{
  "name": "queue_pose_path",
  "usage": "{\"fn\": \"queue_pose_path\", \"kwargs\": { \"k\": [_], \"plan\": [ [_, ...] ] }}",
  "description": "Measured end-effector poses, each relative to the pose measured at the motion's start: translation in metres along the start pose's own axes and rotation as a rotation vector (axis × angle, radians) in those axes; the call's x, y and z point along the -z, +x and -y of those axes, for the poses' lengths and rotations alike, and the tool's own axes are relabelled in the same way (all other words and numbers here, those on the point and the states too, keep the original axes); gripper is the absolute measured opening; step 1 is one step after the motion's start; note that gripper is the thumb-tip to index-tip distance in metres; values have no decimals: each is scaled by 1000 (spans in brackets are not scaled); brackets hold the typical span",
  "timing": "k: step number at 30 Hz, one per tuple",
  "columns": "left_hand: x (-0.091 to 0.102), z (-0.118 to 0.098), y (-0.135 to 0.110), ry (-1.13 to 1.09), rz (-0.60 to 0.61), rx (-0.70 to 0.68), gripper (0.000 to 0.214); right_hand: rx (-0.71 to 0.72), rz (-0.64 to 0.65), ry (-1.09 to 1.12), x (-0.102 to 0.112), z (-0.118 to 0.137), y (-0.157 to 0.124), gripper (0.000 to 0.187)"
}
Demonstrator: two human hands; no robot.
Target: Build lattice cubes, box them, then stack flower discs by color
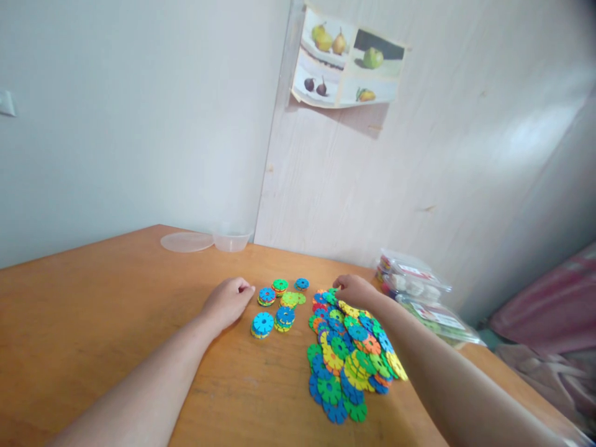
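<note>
My left hand [229,303] rests on the table with its fingers curled closed, and nothing shows in them. Just right of it stand small stacks of notched plastic discs: a blue-topped stack [266,296], a green-topped one [280,285], a light-blue-topped one [262,324] and a darker blue one [285,316]. Yellow-green discs [289,299] lie among them, with a blue disc stack [302,284] behind. My right hand [357,290] is at the far edge of a large mixed disc pile [342,347]. Its fingers bend together beside a green disc [331,296]; whatever they grip is hidden.
At the wall are a flat clear lid [187,241] and a clear plastic tub [231,241]. Clear packages [414,278] sit on the right, with another flat package [440,320] nearer. Fruit pictures [349,59] hang on the wall. Pink fabric [549,304] lies beyond the table's right edge.
</note>
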State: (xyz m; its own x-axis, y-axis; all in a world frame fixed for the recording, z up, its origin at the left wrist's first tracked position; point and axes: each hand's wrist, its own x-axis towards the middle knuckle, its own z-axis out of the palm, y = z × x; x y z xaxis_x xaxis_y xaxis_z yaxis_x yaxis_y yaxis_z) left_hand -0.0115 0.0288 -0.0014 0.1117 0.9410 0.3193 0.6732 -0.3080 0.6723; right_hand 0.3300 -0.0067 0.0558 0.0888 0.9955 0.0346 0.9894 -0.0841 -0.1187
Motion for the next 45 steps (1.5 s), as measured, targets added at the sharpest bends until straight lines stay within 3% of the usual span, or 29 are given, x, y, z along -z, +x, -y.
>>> {"fn": "queue_pose_path", "kwargs": {
  "k": [6,12,17,20,25,29,35,40,45],
  "plan": [
    [2,-2,0,-5,14,2,27,-15,86,2,9,-23,-7,42],
    [4,-4,0,-5,27,43,28,-40,166,-81,17,-22,-28,44],
    [2,0,1,3,33,22,29,-34,147,-103,16,-22,-31,28],
    [2,1,2,8,27,18,29,-11,61,-75,16,-19,-28,26],
    [2,2,1,-8,30,5,28,161,-79,54,10,15,-21,30],
    [3,1,1,-10,30,18,28,320,-51,36,-1,54,-14,33],
    [3,-1,0,-3,26,24,26,355,-11,-39,-14,82,-3,35],
    [2,0,0,3,16,20,26,365,-53,50,-14,73,1,42],
    [2,0,1,10,32,6,27,203,-73,21,3,37,-4,35]
  ]
}}
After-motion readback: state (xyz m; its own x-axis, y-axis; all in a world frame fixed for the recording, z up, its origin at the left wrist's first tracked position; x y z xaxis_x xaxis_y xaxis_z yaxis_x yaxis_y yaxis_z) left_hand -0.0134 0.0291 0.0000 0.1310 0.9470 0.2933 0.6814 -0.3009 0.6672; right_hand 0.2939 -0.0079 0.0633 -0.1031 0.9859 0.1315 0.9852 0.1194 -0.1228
